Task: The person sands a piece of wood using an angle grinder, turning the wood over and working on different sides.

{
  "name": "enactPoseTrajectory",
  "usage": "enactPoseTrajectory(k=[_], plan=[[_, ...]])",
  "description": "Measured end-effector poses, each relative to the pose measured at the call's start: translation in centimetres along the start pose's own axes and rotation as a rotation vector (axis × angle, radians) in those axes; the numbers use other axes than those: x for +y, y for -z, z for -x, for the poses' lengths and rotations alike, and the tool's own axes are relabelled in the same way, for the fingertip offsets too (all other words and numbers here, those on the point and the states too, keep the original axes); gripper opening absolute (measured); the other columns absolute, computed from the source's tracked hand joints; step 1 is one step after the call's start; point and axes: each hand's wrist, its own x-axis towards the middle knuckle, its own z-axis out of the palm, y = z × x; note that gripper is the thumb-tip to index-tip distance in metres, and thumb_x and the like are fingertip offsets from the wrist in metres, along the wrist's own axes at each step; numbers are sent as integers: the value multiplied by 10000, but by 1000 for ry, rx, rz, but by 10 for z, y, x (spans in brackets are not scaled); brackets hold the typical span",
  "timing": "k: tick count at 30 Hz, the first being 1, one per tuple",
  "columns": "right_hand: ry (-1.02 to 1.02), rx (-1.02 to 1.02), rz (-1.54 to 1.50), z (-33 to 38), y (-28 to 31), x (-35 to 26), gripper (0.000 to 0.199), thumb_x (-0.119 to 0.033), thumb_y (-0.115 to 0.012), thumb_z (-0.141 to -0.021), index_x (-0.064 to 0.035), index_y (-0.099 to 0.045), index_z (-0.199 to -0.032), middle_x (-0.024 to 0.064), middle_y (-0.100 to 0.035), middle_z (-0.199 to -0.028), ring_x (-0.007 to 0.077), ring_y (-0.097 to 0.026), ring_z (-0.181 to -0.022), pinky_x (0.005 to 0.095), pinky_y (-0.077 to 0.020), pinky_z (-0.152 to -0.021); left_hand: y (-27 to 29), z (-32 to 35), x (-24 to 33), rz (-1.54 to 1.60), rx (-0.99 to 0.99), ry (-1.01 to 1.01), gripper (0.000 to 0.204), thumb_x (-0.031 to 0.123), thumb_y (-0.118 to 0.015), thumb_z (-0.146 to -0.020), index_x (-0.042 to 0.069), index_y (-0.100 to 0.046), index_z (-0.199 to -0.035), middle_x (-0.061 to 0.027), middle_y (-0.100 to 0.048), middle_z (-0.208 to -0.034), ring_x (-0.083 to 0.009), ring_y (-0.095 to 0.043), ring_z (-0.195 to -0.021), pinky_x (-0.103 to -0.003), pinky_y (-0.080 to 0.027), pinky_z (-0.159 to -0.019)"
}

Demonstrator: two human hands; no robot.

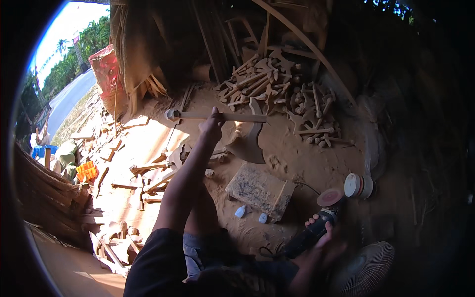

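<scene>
My left hand [213,124] is stretched out and closed around the shaft of a wooden axe [242,118]. The shaft lies crosswise, with a faceted knob at its left end and a broad curved blade shape at its right. My right hand [325,235] grips the dark body of an angle grinder [306,238], its fingers wrapped over it. A round reddish sanding disc [330,197] on the grinder faces up, well apart from the axe. Between the two tools sits a worn, dusty block [257,188]. I cannot tell whether the disc is spinning.
A heap of carved wooden pieces [267,81] rises at the back. More axe-like pieces [148,180] lie on the left. Two small pale bottles [240,212] are near the block. A white round container [357,186] and a wire fan guard [368,267] stand right.
</scene>
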Motion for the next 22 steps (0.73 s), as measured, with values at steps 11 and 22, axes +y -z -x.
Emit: enactPoseTrajectory(k=[11,22], plan=[[-3,-239,-344,-14,-17,-57,533,-384,-724,-1018,1,-468,-1282,91,-556,-1123,204,-604,-1019,356,-534,-959,217,-4,17,-545,92,-518,271,214,-704,-1076,-50,-675,-1025,-132,-755,-991,-199,-746,-880,-347,-599,-762],[8,-382,98,-14,14,-43,717,-531,-630,-1016,-11,-391,-1449,98,-515,-1250,258,-563,-1073,416,-484,-978,401,156,-1,-1227,-488,-68,331,112,-695,-971,107,-495,-1235,-201,-704,-937,-435,-727,-893,-540,-573,-741]])
